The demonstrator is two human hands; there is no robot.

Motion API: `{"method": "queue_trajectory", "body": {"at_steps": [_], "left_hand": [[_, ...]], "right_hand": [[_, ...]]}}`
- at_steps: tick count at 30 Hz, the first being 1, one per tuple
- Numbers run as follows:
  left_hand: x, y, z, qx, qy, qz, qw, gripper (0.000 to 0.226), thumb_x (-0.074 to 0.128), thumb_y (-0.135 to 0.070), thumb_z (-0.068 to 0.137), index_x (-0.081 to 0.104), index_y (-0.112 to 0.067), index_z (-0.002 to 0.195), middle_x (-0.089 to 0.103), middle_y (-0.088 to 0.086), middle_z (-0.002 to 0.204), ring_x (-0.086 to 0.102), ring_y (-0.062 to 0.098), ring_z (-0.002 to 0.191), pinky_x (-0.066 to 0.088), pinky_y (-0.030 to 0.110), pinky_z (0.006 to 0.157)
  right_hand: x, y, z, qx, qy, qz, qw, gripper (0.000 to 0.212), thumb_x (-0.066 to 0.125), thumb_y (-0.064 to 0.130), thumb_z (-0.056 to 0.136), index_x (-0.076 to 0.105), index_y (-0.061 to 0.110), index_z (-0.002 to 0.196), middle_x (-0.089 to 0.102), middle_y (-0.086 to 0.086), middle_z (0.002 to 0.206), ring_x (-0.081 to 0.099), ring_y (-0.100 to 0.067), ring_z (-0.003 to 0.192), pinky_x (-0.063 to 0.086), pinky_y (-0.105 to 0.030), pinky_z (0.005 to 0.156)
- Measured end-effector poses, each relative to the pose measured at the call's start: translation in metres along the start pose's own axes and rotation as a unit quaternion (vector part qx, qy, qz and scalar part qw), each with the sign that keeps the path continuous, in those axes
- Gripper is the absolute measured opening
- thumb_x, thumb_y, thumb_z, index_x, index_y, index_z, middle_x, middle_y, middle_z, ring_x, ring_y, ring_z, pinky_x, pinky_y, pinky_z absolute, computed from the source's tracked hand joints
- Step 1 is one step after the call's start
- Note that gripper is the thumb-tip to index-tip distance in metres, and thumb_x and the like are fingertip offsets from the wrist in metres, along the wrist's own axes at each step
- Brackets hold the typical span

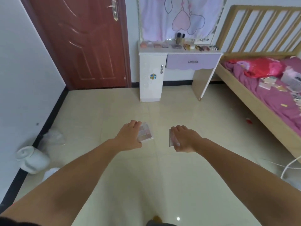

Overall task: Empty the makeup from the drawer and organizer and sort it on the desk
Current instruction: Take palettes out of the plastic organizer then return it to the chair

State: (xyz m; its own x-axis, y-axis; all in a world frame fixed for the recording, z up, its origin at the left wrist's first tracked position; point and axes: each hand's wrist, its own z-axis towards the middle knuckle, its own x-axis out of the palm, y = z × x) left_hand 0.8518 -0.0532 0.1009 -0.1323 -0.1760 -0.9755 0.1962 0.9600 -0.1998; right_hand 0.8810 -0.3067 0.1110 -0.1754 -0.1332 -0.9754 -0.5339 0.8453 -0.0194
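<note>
Both my bare arms stretch forward over a pale tiled floor (162, 176). My left hand (130, 136) holds an eyeshadow palette (146, 133) with a clear lid and pastel pans showing; my fingers curl around its near edge. My right hand (184, 139) grips a second flat compact (171, 139), seen edge-on, with fingers wrapped around it; I cannot tell what it contains.

To the left, against the wall, sit a white waste bin (31, 159) and a crumpled clear plastic bag (52, 137).

Farther off, on the right, a wooden bed (254, 101) carries a purple sheet, a red bundle of cloth (263, 66), and scattered small packages and cosmetics (273, 85) next to a pale container (291, 78), which may be the organizer, though it is too blurred to confirm.

At the far wall, well apart from me, stands a white dressing desk (151, 75) with its lilac drawer (193, 61) closed. On its tabletop (164, 49), a row of makeup is already laid out: flat palettes (161, 45) to the left, two upright bottles (180, 38) in the middle, and slim tubes and sticks (202, 47) to the right. Beside it is a red-brown door (81, 41).

The sorting appears well underway: much is already arranged on the tabletop. The two items in my hands have yet to reach it, and the pieces on the bed look to be left to carry over.
</note>
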Motion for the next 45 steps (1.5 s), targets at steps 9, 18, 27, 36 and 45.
{"method": "queue_trajectory", "body": {"at_steps": [9,18,27,36,45], "left_hand": [[-0.025,0.098,0.175,-0.031,0.007,-0.005,0.999,0.073,0.066,-0.032,0.074,0.033,-0.009,0.135,0.041,0.01,0.126,0.046,0.027,0.11,0.036,0.032,0.098],[-0.102,0.207,0.388,-0.007,0.022,0.009,1.0,0.073,0.066,-0.032,0.074,0.033,-0.011,0.135,0.04,0.008,0.128,0.044,0.026,0.112,0.037,0.033,0.096],[-0.109,0.247,0.607,0.024,0.05,0.028,0.998,0.079,0.062,-0.033,0.077,0.024,-0.01,0.143,0.033,0.009,0.138,0.033,0.028,0.128,0.025,0.037,0.108],[-0.124,0.275,0.822,-0.01,0.011,-0.018,1.0,0.077,0.063,-0.032,0.077,0.027,-0.01,0.142,0.037,0.008,0.136,0.04,0.028,0.121,0.029,0.034,0.106],[-0.117,0.339,0.971,-0.029,0.075,-0.057,0.995,0.087,0.066,-0.03,0.076,0.019,-0.008,0.146,0.03,0.009,0.14,0.034,0.026,0.127,0.032,0.034,0.107]], "right_hand": [[-0.033,-0.053,0.219,-0.039,0.004,-0.01,0.999,0.044,0.054,0.031,0.08,0.039,0.012,0.117,0.048,-0.004,0.115,0.046,-0.025,0.11,0.049,-0.037,0.077],[-0.086,-0.125,0.419,0.022,-0.017,0.049,0.998,0.04,0.052,0.031,0.082,0.039,0.013,0.115,0.048,-0.004,0.114,0.046,-0.024,0.109,0.05,-0.038,0.078],[-0.098,-0.233,0.592,0.048,0.007,0.061,0.997,0.04,0.051,0.031,0.082,0.038,0.014,0.117,0.048,-0.003,0.113,0.046,-0.024,0.109,0.05,-0.037,0.079],[-0.154,-0.371,0.786,0.021,0.028,0.056,0.998,0.045,0.048,0.03,0.084,0.037,0.013,0.124,0.045,-0.004,0.122,0.043,-0.025,0.118,0.047,-0.039,0.087],[-0.165,-0.425,0.957,-0.008,0.055,0.056,0.997,0.048,0.054,0.029,0.081,0.038,0.012,0.124,0.047,-0.006,0.122,0.045,-0.027,0.113,0.048,-0.038,0.081]]}}
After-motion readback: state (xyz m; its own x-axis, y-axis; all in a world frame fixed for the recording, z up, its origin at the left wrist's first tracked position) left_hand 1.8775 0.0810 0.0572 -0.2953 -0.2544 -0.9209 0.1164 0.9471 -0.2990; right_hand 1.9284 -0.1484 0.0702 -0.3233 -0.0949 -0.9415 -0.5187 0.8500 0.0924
